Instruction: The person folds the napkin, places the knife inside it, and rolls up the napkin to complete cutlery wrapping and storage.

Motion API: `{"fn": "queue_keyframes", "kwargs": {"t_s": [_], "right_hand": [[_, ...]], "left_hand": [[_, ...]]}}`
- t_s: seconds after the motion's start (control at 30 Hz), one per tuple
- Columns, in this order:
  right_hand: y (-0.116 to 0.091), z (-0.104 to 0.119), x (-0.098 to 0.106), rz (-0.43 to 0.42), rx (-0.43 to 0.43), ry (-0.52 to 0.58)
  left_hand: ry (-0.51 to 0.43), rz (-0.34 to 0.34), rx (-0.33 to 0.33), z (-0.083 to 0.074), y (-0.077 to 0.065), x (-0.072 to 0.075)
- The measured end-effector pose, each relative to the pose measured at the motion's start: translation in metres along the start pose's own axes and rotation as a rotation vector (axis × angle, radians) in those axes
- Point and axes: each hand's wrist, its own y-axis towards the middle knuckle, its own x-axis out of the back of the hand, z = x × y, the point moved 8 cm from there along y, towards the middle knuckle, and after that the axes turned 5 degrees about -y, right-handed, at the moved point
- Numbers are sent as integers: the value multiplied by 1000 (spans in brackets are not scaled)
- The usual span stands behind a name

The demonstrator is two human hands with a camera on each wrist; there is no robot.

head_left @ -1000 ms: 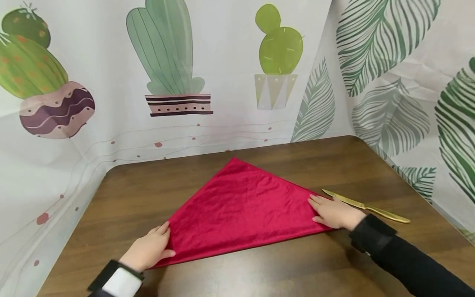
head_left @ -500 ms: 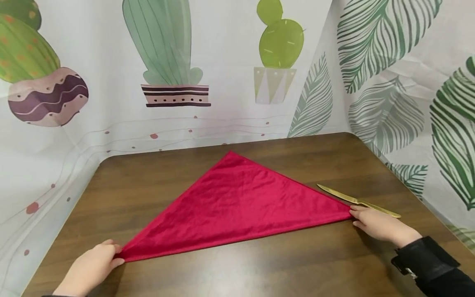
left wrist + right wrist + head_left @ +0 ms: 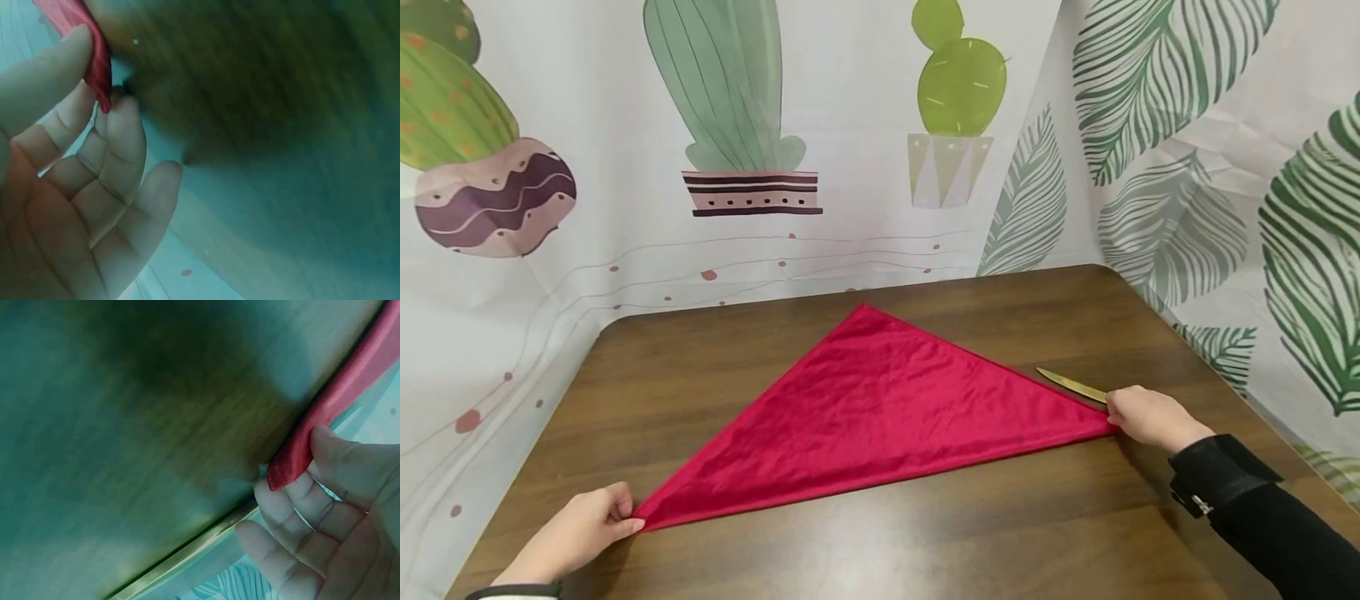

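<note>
A red satiny cloth napkin (image 3: 880, 408), folded into a triangle, lies on the table with its peak pointing away and its long folded edge toward me. At its left corner, my left hand (image 3: 576, 529) pinches the tip between thumb and fingers. The left wrist view shows the napkin's corner (image 3: 100, 78) under the thumb, with the other fingers curved below. My right hand (image 3: 1153, 417) pinches the opposite corner. In the right wrist view this napkin corner (image 3: 294, 459) sits between thumb and fingers, its end poking out past them.
A gold table knife (image 3: 1071, 384) lies beside the napkin's right edge, its handle hidden behind my right hand in the head view. The brown wooden table (image 3: 865, 558) backs onto a hanging white cloth (image 3: 865, 100) printed with cacti and leaves.
Both hands have slid outward from atop the napkin to its two side corners and now pinch them. The right hand has come to cover the knife's handle in the head view.
</note>
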Motion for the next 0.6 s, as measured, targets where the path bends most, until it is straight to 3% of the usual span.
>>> {"fn": "queue_keyframes", "kwargs": {"t_s": [0.23, 0.43, 0.6], "right_hand": [[10, -2, 1, -15, 28, -18], [13, -5, -1, 4, 8, -35], [13, -5, -3, 23, -5, -20]], "left_hand": [[-20, 15, -18, 1, 2, -1], [-32, 68, -41, 3, 4, -4], [-26, 71, -47, 4, 6, -5]]}}
